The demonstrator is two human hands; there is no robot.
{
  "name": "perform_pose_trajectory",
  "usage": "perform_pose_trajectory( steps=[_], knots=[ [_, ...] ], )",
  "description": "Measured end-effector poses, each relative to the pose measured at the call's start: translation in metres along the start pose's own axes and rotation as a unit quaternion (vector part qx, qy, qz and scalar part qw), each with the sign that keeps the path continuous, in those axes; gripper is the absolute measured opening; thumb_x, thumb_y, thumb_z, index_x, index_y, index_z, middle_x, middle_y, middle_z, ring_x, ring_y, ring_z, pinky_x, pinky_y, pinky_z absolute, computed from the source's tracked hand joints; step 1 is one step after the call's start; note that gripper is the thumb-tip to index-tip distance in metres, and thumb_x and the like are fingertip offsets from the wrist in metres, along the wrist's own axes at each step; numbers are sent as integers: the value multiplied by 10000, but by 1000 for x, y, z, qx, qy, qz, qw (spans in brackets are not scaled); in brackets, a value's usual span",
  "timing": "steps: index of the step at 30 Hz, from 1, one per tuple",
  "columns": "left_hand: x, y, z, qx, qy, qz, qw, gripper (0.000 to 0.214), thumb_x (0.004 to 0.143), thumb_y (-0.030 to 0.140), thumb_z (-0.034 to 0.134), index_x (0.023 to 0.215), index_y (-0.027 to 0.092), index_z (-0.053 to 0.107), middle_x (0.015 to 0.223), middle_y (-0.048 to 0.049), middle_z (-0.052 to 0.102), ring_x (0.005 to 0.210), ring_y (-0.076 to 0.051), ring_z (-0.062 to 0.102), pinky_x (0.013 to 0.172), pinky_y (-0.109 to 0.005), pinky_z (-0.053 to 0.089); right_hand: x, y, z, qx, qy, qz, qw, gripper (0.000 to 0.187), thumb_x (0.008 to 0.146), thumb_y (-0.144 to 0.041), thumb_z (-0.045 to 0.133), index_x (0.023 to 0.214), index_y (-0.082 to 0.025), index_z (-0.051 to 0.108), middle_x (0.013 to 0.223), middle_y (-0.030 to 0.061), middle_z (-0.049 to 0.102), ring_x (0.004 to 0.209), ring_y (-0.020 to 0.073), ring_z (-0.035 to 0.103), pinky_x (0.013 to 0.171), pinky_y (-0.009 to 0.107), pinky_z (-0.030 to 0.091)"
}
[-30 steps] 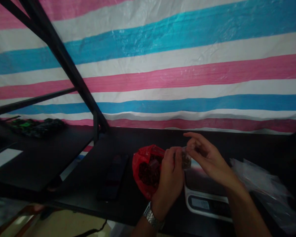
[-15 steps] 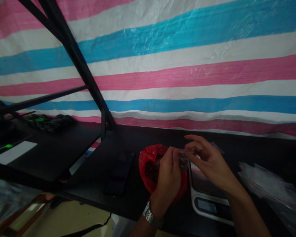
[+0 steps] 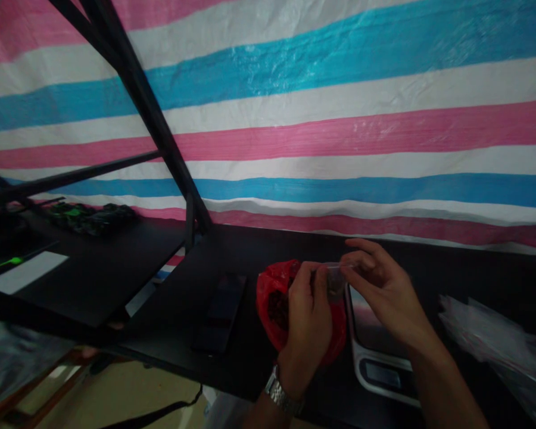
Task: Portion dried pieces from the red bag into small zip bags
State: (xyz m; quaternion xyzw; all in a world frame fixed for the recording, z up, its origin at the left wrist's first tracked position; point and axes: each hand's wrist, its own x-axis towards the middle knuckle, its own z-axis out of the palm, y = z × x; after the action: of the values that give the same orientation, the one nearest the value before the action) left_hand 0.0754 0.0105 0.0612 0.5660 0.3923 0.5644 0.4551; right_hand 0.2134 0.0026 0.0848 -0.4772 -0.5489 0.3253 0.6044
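My left hand (image 3: 308,316) and my right hand (image 3: 379,286) both pinch a small clear plastic bag (image 3: 335,280) holding something dark, held between them above the black table (image 3: 232,256). Under my left hand lies an open red plastic bag (image 3: 272,298) with dark contents. A white digital scale (image 3: 375,351) sits just beneath my right hand. A metal watch is on my left wrist.
A dark flat device (image 3: 221,310) lies left of the red bag. Crumpled clear plastic bags (image 3: 495,345) sit at the right. A black metal frame (image 3: 152,119) rises at the left, with a lower black shelf (image 3: 93,268) and a white sheet (image 3: 24,271). A striped tarp (image 3: 339,119) hangs behind.
Both hands stay together on the small clear bag, drifting slightly right in the picture as the view shifts. The grip looks tighter along the bag's top.
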Motion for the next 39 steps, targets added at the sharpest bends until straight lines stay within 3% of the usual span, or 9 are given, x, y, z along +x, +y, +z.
perform_pose_trajectory(
  steps=[8,14,20,24,27,35,37,39],
  knots=[
    [10,-3,-11,-19,-1,12,1000,218,1053,354,574,946,194,677,889,-32,714,810,-171,663,719,-255,537,-3,-4,7,11,76,-40,996,299,843,-322,807,1077,-291,625,822,-26,680,753,166,626,711,290,512],
    [13,-2,-17,-23,6,31,999,177,1014,334,646,918,195,698,852,-19,720,773,-168,680,712,-261,560,-7,-4,12,21,41,-24,999,360,858,-305,791,1183,-281,636,899,-13,724,830,170,667,795,308,532],
    [14,0,-18,2,-11,58,998,114,979,245,680,898,186,734,882,-25,727,832,-168,688,740,-248,547,-12,-1,17,31,93,-41,994,275,856,-266,783,1087,-283,636,878,-22,711,827,164,680,788,303,537],
    [14,4,-13,-13,-45,56,997,119,977,235,687,879,191,738,894,-16,717,816,-156,678,719,-239,539,-13,0,14,26,80,-30,996,313,861,-288,788,1143,-280,651,908,-12,717,835,170,692,771,301,552],
    [15,6,-11,-9,-49,84,995,122,973,227,695,864,192,736,890,-11,719,831,-147,671,743,-234,531,-13,0,12,18,87,-39,995,240,859,-268,785,1068,-269,667,903,-10,723,851,166,701,760,281,549],
    [20,5,-22,47,-66,126,989,164,966,213,707,808,209,751,841,-10,727,822,-163,660,782,-276,520,-9,-9,15,26,47,-41,998,272,860,-257,790,1104,-259,669,862,-23,753,787,155,715,718,266,556],
    [20,5,-23,72,-45,130,988,144,975,205,693,860,225,779,901,-17,744,885,-174,673,834,-290,525,-4,-10,17,19,69,-46,996,268,840,-260,806,1074,-256,675,854,-24,755,794,160,721,746,277,562],
    [20,6,-26,103,-8,139,985,140,984,222,683,1059,251,797,1039,-30,751,986,-187,677,908,-309,528,3,-6,15,13,117,-45,992,283,815,-292,821,1057,-247,682,865,-13,761,808,171,727,768,296,567]
  ],
)
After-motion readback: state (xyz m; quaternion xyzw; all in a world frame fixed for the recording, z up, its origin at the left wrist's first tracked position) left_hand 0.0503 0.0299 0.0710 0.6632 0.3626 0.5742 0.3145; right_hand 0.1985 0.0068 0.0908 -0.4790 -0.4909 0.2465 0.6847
